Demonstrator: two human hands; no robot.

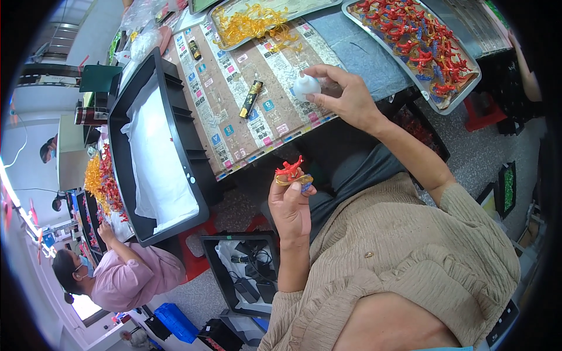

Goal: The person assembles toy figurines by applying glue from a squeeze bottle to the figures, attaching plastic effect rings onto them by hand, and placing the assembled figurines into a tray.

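In my left hand [290, 213], held up in front of the table edge, is a small red plastic figurine [289, 169] with yellow and blue parts at its base. My fingers and thumb pinch it from below. A small rounded white bottle [305, 87] sits between the thumb and fingers of my right hand [351, 99], over the paper-covered table [222, 93]. Two black-and-yellow tubes lie there: one tube [251, 99] left of the bottle, another tube [195, 50] farther back. Loose yellow translucent pieces [285, 41] spill beside a metal tray [237, 45].
At the right stands a metal tray [426, 93] crowded with red-and-blue figurines [418, 47]. A large black crate [181, 126] with white lining rests on the left. Below it is a black bin [209, 257] with cables. A person in pink [132, 272] works at the left.
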